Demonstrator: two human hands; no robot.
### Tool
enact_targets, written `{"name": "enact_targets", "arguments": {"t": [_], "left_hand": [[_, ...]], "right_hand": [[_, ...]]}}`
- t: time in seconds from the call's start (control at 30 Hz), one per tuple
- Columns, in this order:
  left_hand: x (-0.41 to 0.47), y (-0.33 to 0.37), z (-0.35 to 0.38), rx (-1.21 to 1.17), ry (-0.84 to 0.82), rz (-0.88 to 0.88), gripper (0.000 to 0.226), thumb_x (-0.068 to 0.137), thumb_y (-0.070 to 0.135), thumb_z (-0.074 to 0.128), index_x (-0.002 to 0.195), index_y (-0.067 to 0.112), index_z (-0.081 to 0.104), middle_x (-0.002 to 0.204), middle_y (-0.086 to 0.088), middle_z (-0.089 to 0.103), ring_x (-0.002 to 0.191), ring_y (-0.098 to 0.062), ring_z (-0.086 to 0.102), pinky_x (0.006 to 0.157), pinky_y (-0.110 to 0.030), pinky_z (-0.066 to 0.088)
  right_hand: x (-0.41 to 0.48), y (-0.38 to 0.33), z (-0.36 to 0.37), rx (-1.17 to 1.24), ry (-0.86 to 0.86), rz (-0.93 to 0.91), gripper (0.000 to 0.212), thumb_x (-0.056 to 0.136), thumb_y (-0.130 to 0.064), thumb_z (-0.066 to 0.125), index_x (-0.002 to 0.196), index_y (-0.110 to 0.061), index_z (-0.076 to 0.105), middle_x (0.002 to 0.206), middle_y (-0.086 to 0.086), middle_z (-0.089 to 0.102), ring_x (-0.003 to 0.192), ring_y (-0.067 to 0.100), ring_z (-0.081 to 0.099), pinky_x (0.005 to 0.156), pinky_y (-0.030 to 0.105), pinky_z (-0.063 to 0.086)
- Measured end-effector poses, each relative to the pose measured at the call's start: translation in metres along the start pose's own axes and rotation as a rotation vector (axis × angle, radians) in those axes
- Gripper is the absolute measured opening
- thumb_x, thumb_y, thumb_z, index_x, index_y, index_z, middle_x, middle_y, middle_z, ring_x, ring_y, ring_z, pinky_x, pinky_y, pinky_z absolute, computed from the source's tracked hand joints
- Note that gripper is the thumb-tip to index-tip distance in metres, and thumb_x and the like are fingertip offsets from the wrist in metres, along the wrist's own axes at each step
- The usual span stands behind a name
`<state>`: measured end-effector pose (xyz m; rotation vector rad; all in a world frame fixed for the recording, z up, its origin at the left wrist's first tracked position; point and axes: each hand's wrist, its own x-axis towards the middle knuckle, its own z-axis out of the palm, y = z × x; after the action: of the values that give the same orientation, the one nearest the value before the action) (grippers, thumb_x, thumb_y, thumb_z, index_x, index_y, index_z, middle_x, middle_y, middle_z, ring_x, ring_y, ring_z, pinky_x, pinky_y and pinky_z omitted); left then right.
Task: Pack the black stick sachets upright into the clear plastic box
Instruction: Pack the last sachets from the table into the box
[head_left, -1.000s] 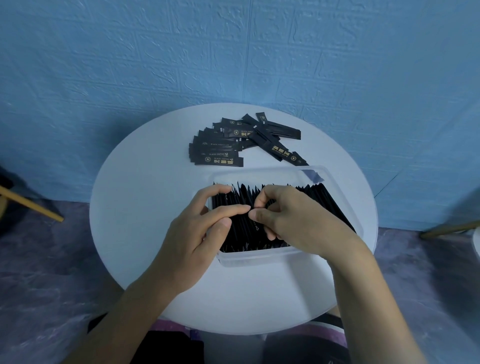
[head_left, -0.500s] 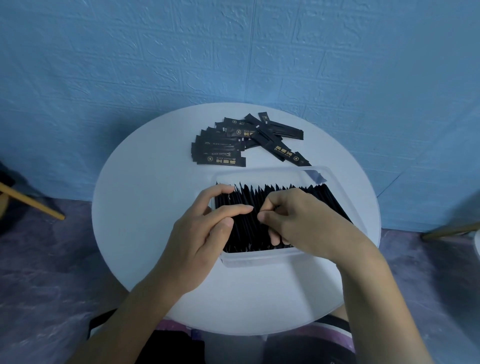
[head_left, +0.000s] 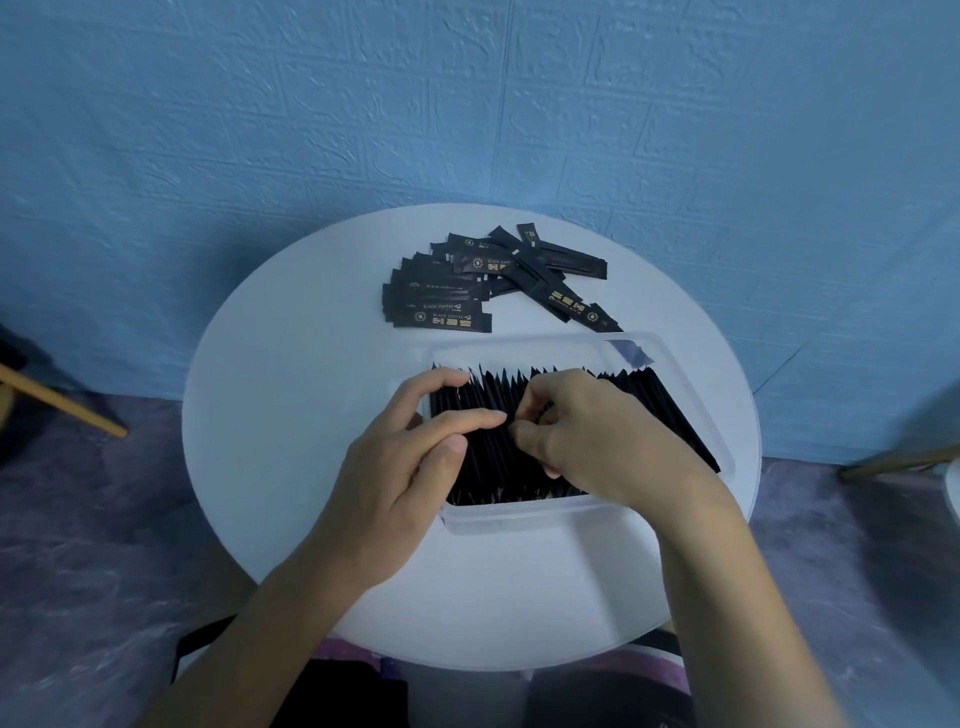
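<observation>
Little has changed: your left hand (head_left: 410, 467) and right hand (head_left: 587, 441) still pinch sachets (head_left: 498, 457) in the box (head_left: 519, 517) (loose pile (head_left: 493, 280) waits).

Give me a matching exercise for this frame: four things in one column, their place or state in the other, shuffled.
1. loose sachets
2. packed sachets
3. clear plastic box
4. left hand

a. standing on edge in the box
b. lying flat in a pile at the table's far side
c. fingers on the row's left end
d. on the table, nearer the person than the pile

Pairs: 1-b, 2-a, 3-d, 4-c
</observation>
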<state>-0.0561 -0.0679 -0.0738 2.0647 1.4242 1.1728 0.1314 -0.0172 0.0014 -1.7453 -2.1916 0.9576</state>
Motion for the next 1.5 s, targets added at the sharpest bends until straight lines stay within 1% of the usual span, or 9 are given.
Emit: {"name": "enact_targets", "arguments": {"t": [0.47, 0.7, 0.8, 0.93, 1.03, 1.13, 1.23, 1.37, 1.5], "left_hand": [[0.000, -0.002, 0.000, 0.003, 0.012, -0.008, 0.041, 0.102, 0.033, 0.035, 0.125, 0.035, 0.069, 0.143, 0.018, 0.045, 0.069, -0.014, 0.055, 0.067, -0.022, 0.043], [0.002, 0.001, -0.006, 0.041, -0.023, 0.022, 0.041, 0.103, 0.035, 0.036, 0.130, 0.039, 0.066, 0.142, 0.016, 0.045, 0.070, -0.008, 0.053, 0.070, -0.009, 0.037], [0.002, -0.001, -0.004, 0.035, -0.008, 0.022, 0.041, 0.102, 0.033, 0.036, 0.127, 0.038, 0.069, 0.141, 0.015, 0.046, 0.069, -0.009, 0.052, 0.069, -0.012, 0.038], [0.002, -0.004, 0.000, 0.010, 0.029, 0.024, 0.041, 0.100, 0.029, 0.037, 0.123, 0.035, 0.070, 0.141, 0.014, 0.047, 0.069, -0.012, 0.051, 0.069, -0.015, 0.039], [0.003, -0.006, 0.002, -0.009, 0.055, 0.035, 0.041, 0.101, 0.028, 0.037, 0.121, 0.032, 0.072, 0.141, 0.012, 0.049, 0.068, -0.011, 0.049, 0.069, -0.017, 0.039], [0.003, -0.006, 0.004, -0.006, 0.075, 0.040, 0.041, 0.100, 0.028, 0.037, 0.120, 0.032, 0.072, 0.140, 0.012, 0.050, 0.068, -0.010, 0.049, 0.068, -0.019, 0.041], [0.003, -0.007, 0.003, -0.014, 0.092, 0.049, 0.041, 0.100, 0.025, 0.038, 0.119, 0.030, 0.073, 0.139, 0.011, 0.051, 0.068, -0.010, 0.049, 0.068, -0.021, 0.042], [0.003, -0.007, 0.003, -0.009, 0.102, 0.052, 0.040, 0.100, 0.025, 0.038, 0.119, 0.029, 0.073, 0.139, 0.010, 0.051, 0.068, -0.009, 0.049, 0.070, -0.017, 0.041], [0.003, -0.007, 0.003, 0.011, 0.100, 0.051, 0.040, 0.100, 0.027, 0.037, 0.120, 0.032, 0.072, 0.140, 0.012, 0.050, 0.069, -0.010, 0.049, 0.072, -0.020, 0.041]], "right_hand": [[-0.002, 0.006, 0.001, 0.069, -0.022, -0.015, 0.012, 0.093, -0.028, 0.065, 0.082, -0.026, 0.061, 0.052, -0.008, 0.061, 0.047, 0.003, 0.056, 0.055, 0.020, 0.041], [-0.002, 0.008, -0.001, 0.041, -0.068, -0.030, 0.014, 0.094, -0.028, 0.064, 0.080, -0.026, 0.062, 0.050, -0.007, 0.060, 0.041, 0.001, 0.050, 0.049, 0.014, 0.035], [0.005, 0.011, -0.008, 0.089, -0.106, -0.039, 0.012, 0.092, -0.032, 0.068, 0.083, -0.025, 0.064, 0.051, -0.005, 0.061, 0.041, 0.003, 0.048, 0.052, 0.021, 0.038], [0.027, 0.018, -0.041, 0.125, 0.021, -0.104, 0.014, 0.092, -0.031, 0.069, 0.083, -0.021, 0.067, 0.052, -0.003, 0.062, 0.040, 0.005, 0.041, 0.043, 0.014, 0.031], [0.060, 0.027, -0.069, 0.110, 0.186, -0.122, 0.014, 0.089, -0.028, 0.070, 0.078, -0.019, 0.067, 0.054, -0.006, 0.063, 0.046, 0.008, 0.049, 0.047, 0.018, 0.038], [0.105, 0.051, -0.092, 0.040, 0.299, -0.017, 0.013, 0.085, -0.028, 0.070, 0.078, -0.018, 0.069, 0.066, 0.000, 0.071, 0.058, 0.015, 0.061, 0.060, 0.028, 0.051], [0.139, 0.079, -0.096, -0.085, 0.205, 0.193, 0.036, 0.089, -0.040, 0.069, 0.091, -0.004, 0.071, 0.076, 0.010, 0.073, 0.069, 0.026, 0.071, 0.075, 0.038, 0.060], [0.154, 0.089, -0.086, -0.295, 0.182, 0.294, 0.053, 0.088, -0.058, 0.062, 0.073, -0.007, 0.059, 0.058, 0.008, 0.059, 0.055, 0.024, 0.056, 0.056, 0.027, 0.036], [0.157, 0.082, -0.088, -0.283, 0.114, 0.306, 0.046, 0.084, -0.046, 0.073, 0.069, -0.009, 0.050, 0.061, 0.007, 0.053, 0.053, 0.022, 0.048, 0.053, 0.027, 0.033]]}}
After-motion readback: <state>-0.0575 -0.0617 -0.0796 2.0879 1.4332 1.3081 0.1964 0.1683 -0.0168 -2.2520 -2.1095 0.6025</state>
